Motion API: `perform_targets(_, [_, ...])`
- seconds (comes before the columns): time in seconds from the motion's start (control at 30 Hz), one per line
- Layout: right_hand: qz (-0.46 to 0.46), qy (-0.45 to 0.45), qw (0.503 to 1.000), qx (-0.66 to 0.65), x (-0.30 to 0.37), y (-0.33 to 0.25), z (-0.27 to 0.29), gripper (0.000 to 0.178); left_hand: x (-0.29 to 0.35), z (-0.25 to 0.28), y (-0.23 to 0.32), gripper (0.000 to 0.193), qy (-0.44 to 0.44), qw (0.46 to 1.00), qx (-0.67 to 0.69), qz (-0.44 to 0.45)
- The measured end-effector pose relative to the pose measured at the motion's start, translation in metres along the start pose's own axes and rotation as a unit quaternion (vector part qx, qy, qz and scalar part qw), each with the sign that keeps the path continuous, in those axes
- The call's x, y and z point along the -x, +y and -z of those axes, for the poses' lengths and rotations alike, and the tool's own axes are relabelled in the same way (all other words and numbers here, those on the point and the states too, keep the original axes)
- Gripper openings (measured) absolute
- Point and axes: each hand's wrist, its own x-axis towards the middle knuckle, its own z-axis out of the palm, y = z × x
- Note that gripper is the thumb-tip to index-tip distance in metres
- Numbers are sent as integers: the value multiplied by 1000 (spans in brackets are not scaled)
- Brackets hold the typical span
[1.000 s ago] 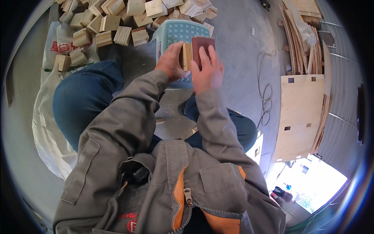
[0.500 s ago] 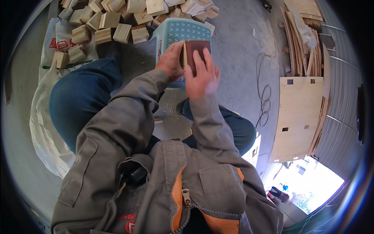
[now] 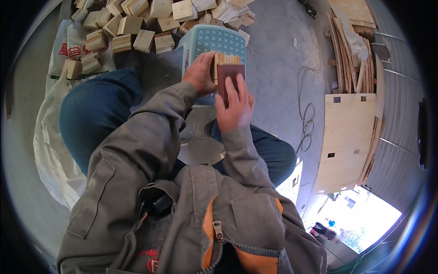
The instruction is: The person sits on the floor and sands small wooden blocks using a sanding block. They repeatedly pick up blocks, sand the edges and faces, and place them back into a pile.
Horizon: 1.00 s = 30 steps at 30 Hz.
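Observation:
My left hand (image 3: 201,74) is closed round the left side of a pale plywood block (image 3: 228,59), holding it up over a light-blue plastic stool (image 3: 219,42). Against the block's upper face lies a reddish-brown sanding block (image 3: 229,73), flat and rectangular. My right hand (image 3: 236,108) grips this with the fingers stretched along its face and the thumb at its left edge. Beyond the brown piece, the far end of the plywood shows its layered pale wood. The rest of that face is covered, and the underside of the plywood is hidden.
Many cut wood blocks (image 3: 130,25) are heaped beyond the stool and to the left. A white woven sack (image 3: 54,132) lies beside my left knee. On the right are a coiled cable (image 3: 307,121), a leaning plywood sheet (image 3: 347,137) and stacked boards (image 3: 349,59).
My right hand has slid the sanding block toward me along the plywood, uncovering the far end of its layered face. My left hand stays in nearly the same place.

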Motion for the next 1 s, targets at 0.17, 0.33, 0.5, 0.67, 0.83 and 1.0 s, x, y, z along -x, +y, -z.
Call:
perform_targets(0.17, [18, -20, 1000, -10, 37, 2, 13, 63, 4, 6, 0, 98, -3, 1000, -8, 9])
perform_targets(0.33, [19, 32, 999, -5, 4, 9, -3, 60, 4, 7, 3, 99, -4, 1000, 2, 15])
perform_targets(0.5, [-48, 14, 999, 14, -79, 28, -36, 55, 5, 9, 4, 102, -10, 1000, -3, 24])
perform_targets(0.67, [-150, -79, 985, 26, -132, 22, -29, 57, 4, 10, 6, 103, -10, 1000, 4, 20])
perform_targets(0.83, [-22, -1, 1000, 8, -79, 35, -33, 58, 6, 12, 5, 103, -10, 1000, -2, 30])
perform_targets(1.0, [-3, -10, 1000, -12, 8, 16, 5, 61, 4, 7, 2, 102, -5, 1000, 0, 22])
